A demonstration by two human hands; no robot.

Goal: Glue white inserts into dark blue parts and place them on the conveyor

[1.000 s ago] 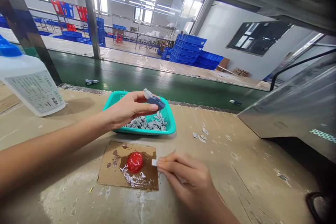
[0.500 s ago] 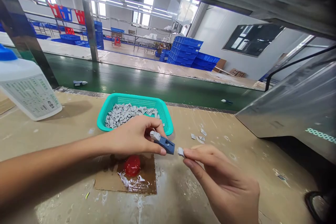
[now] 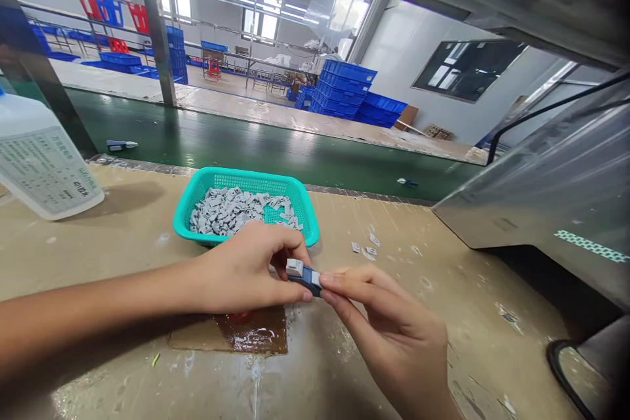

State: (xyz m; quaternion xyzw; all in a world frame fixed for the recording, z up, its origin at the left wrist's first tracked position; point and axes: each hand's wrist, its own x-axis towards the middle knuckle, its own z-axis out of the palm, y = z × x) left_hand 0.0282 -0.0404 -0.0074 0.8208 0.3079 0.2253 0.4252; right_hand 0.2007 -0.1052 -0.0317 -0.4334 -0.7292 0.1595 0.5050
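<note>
The left hand [image 3: 243,267] and right hand [image 3: 388,321] both pinch a small blue part [image 3: 308,280] with a white end, just in front of a teal basket [image 3: 246,174] of grey pieces [image 3: 231,210] on a stained counter [image 3: 394,223]. A green conveyor belt [image 3: 246,144] runs along the far edge, with stacked blue crates [image 3: 347,85] across the bright factory room.
</note>
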